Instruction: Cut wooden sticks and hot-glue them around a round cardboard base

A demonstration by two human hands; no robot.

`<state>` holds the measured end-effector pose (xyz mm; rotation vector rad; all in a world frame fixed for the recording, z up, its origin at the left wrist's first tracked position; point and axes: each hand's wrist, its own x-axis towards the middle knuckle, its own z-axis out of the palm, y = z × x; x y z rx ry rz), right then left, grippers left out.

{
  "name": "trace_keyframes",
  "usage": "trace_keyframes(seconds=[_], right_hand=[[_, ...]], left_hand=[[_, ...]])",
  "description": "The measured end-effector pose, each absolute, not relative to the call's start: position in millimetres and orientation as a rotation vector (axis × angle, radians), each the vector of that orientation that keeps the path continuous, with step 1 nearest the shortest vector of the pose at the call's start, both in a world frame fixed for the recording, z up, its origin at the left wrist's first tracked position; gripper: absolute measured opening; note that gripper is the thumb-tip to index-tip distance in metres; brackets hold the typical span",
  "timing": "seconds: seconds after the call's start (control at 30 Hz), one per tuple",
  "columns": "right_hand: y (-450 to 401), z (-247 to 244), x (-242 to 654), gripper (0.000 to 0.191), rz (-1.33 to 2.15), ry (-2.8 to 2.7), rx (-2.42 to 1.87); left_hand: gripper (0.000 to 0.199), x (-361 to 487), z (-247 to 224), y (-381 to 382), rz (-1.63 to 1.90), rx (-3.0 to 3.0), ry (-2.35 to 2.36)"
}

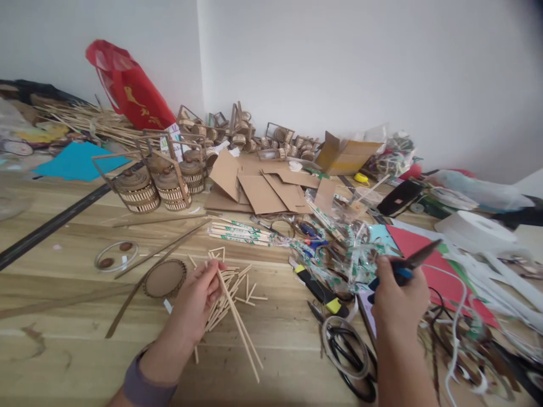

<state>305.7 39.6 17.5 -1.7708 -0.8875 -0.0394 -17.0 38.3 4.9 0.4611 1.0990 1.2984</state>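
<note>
My left hand is closed in a pinch on a pair of chopsticks, thin pale wooden sticks that slant down to the right. Beneath it lies a loose pile of cut stick pieces. My right hand grips blue-handled shears, raised over the right side of the table, their dark blades pointing up and right. Its fingers hide part of the handles. Left of my left hand rests a round cardboard disc with a dark, beaded rim. Wrapped chopsticks lie just beyond the pile.
Black scissors, a tape roll and a yellow-black utility knife lie between my hands. Small lidded bamboo baskets stand at the back left, beside cardboard pieces. Torn wrappers and red paper crowd the right.
</note>
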Motion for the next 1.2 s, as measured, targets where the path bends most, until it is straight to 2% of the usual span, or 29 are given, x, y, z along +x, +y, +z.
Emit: trace_keyframes(seconds=[0.1,0.27,0.43,0.5,0.6,0.7,0.97,1.2], right_hand=[[45,19,298,0.042,-0.034,-0.979,-1.941],[50,1,292,0.053,0.273,-1.454,-2.051],[33,3,274,0.067,0.086,-1.552,-1.934],[20,11,253,0.061,0.145,-1.633,-1.86],[3,16,210,0.026,0.606,-1.838,-1.801],[-6,11,173,0.012,0.928,-2.004,-1.699],[-3,-11,163,0.01,0.993,-2.06,-1.572],[5,-16,165,0.02,0.952,-1.924,-1.602]], left_hand=[[0.058,-13,3,37,1.243,0.504,1.09],[0.06,-7,-2,35,1.139,0.622,1.105],[0.064,-4,-9,37,1.063,0.747,1.149],[0.064,-4,-12,37,1.042,0.772,1.178],[0.061,0,-15,36,1.001,0.816,1.21],[0.056,6,-18,31,1.006,0.841,1.229],[0.052,25,-31,20,0.987,0.815,1.195],[0.051,19,-28,24,1.105,0.877,1.206]])
